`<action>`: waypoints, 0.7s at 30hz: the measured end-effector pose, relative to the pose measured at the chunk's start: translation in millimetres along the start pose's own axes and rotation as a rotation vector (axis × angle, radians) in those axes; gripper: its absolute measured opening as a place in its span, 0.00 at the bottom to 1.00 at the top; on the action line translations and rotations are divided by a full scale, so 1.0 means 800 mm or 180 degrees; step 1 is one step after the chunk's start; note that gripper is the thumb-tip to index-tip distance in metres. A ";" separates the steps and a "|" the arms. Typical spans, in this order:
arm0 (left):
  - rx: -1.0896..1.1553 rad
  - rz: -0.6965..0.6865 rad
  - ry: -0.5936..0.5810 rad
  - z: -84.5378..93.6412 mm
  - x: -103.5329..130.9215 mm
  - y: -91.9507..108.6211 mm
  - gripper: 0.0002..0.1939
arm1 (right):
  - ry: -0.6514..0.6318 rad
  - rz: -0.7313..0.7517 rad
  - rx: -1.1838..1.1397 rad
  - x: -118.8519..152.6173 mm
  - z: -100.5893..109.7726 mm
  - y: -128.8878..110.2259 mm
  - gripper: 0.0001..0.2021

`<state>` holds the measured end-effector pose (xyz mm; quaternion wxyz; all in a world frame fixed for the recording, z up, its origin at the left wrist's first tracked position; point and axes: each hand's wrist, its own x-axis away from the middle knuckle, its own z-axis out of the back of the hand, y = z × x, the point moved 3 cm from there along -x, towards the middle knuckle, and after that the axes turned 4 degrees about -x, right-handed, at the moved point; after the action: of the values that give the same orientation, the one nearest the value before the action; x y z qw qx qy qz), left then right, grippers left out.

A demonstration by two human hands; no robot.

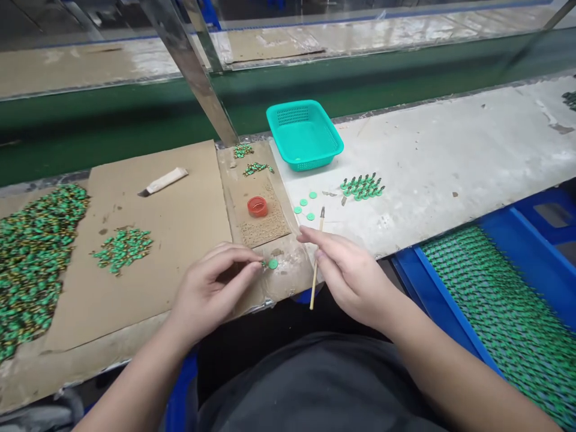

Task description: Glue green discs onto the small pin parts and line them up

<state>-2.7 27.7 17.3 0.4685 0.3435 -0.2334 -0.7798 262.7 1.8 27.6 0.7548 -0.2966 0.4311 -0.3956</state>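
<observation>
My left hand (220,282) pinches a small green piece (263,263) between thumb and forefinger, low over the table's front edge. Just right of those fingertips lies a green disc (273,264). A thin paintbrush (314,282) with a pale wooden handle is held in my right hand (344,270), its dark tip pointing away from me. Beyond the brush, several loose green discs (310,216) rest on the white surface. A red cap (257,206) stands on the brown board in front of my hands, its open side up.
Small green and gold pieces form a big heap (40,258) at left and a smaller pile (123,249) on cardboard (180,216). A wrapped tool (164,181) lies there. Behind stand a turquoise basket (310,162) and rows of discs with dark upright pieces (362,187). A blue crate (454,312) sits right.
</observation>
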 end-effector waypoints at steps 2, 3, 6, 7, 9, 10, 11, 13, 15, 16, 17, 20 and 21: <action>0.0048 0.0241 0.0078 -0.004 0.000 -0.009 0.05 | 0.0112 0.0118 -0.0074 -0.006 -0.003 -0.001 0.18; 0.0062 0.0334 0.0121 -0.006 0.001 -0.010 0.04 | 0.0164 0.0119 -0.0137 -0.007 -0.005 -0.001 0.16; 0.0094 0.0477 0.0124 -0.011 0.006 -0.007 0.03 | 0.0515 -0.0075 -0.0385 -0.006 -0.012 0.003 0.10; 0.0094 0.0498 0.0107 -0.012 0.007 -0.004 0.03 | 0.0685 -0.0125 -0.0450 -0.004 -0.012 0.005 0.10; 0.0060 0.0527 0.0098 -0.013 0.007 0.000 0.03 | 0.0911 -0.0128 -0.0436 -0.003 -0.013 0.009 0.15; 0.0027 0.0545 0.0108 -0.014 0.007 0.001 0.04 | 0.0898 -0.0093 -0.0340 -0.003 -0.013 0.011 0.17; -0.0013 0.0565 0.0129 -0.015 0.007 0.002 0.04 | 0.0812 -0.0059 -0.0195 -0.004 -0.013 0.012 0.17; -0.0084 0.0594 0.0183 -0.017 0.008 0.001 0.04 | 0.0523 -0.0015 0.0141 -0.005 -0.013 0.014 0.12; -0.0125 0.0580 0.0207 -0.019 0.010 0.000 0.04 | 0.0292 -0.0024 0.0360 -0.006 -0.013 0.016 0.04; -0.0138 0.0556 0.0209 -0.019 0.010 0.000 0.04 | 0.0234 -0.0051 0.0398 -0.005 -0.012 0.017 0.04; -0.0148 0.0534 0.0205 -0.020 0.011 -0.001 0.04 | 0.0210 -0.0088 0.0402 -0.005 -0.012 0.017 0.05; -0.0178 0.0536 0.0202 -0.022 0.011 -0.002 0.04 | 0.0227 -0.0144 0.0349 -0.003 -0.011 0.018 0.05; -0.0182 0.0552 0.0200 -0.022 0.012 -0.002 0.04 | 0.0244 -0.0143 0.0336 -0.003 -0.011 0.018 0.05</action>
<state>6.9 19.4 1.7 0.5509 0.3328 -0.2251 -0.7315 258.9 10.4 12.8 0.7433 -0.2506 0.4314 -0.4457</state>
